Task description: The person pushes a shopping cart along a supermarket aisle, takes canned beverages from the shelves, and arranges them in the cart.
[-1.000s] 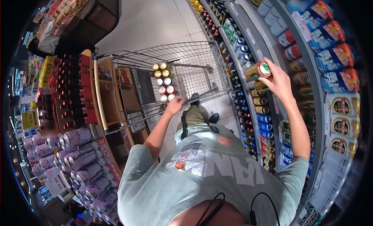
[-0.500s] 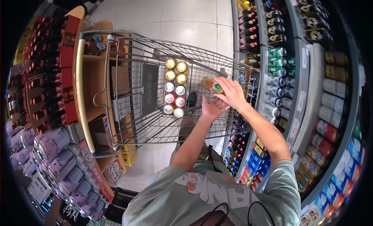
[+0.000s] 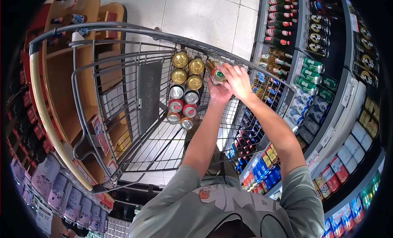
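Seen from above, your two bare hands meet over a wire shopping cart, just right of twelve o'clock. Your right hand has its fingers curled around a gold-sided can with a green mark on its end; the can is tilted, over the cart's basket. Your left hand is just beside it, palm open and thumb raised, its other fingers partly hidden behind your right hand; whether it touches the can, you cannot tell from here. At eleven o'clock, ten upright cans stand in two side-by-side columns of five: the four farthest have gold tops, the rest silver tops, some with red rims. The cart's pale handle curves along nine o'clock, with a dark panel at ten. Bottles with red caps line a shelf at one to two o'clock, green cans lie at two, and red cans at four. Purple packs are stacked toward eight o'clock.
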### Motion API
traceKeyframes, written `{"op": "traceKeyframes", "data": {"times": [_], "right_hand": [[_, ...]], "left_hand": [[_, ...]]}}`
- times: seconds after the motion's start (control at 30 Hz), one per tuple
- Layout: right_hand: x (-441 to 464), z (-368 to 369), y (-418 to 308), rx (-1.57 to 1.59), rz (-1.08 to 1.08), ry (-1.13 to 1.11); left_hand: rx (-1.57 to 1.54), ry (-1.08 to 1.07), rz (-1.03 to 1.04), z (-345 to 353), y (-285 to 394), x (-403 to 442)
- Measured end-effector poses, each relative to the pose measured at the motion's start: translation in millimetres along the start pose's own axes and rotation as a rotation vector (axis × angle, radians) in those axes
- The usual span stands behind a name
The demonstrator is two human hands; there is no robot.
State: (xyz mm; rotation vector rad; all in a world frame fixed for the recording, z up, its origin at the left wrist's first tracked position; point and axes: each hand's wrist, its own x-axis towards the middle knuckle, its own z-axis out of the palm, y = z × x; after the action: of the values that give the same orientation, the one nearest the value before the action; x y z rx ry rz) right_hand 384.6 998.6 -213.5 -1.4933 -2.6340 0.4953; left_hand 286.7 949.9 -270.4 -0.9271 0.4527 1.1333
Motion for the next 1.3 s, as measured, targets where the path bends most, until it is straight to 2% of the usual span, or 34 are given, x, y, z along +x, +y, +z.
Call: {"op": "traceKeyframes", "data": {"times": [0.1, 0.27, 0.5, 0.67, 0.73, 0.87, 0.97, 1.07, 1.3], "right_hand": [[5.8, 5.0, -2.0, -0.007, -0.003, -0.044], [12.4, 13.6, -5.3, -0.071, 0.018, 0.003], [15.1, 19.1, 0.7, -0.068, 0.041, 0.006], [16.1, 25.0, 2.3, 0.045, 0.054, -0.041], [16.4, 23.5, -2.2, 0.050, 0.063, -0.068], [16.6, 26.4, -10.3, 0.037, 0.059, -0.023], [14.9, 30.6, -12.0, 0.006, 0.093, -0.052], [15.5, 28.5, -16.7, -0.002, 0.090, 0.026], [15.2, 28.4, -18.0, 0.052, 0.105, 0.017]], "left_hand": [[0.008, 0.010, 0.044, 7.8, 4.2, 4.3], [0.004, 0.043, 0.057, 2.5, 7.4, 15.7], [0.058, -0.018, 0.122, 4.3, 7.5, 28.0], [0.024, -0.025, 0.113, -1.1, 9.5, 34.3], [0.065, 0.054, 0.200, -2.7, 10.5, 36.0], [0.143, 0.015, 0.237, -3.2, 12.1, 32.1], [0.147, 0.087, 0.231, -8.2, 12.2, 33.0], [0.106, -0.022, 0.187, -32.2, 15.5, 44.9], [0.090, -0.064, 0.189, -31.6, 14.7, 45.5]]}}
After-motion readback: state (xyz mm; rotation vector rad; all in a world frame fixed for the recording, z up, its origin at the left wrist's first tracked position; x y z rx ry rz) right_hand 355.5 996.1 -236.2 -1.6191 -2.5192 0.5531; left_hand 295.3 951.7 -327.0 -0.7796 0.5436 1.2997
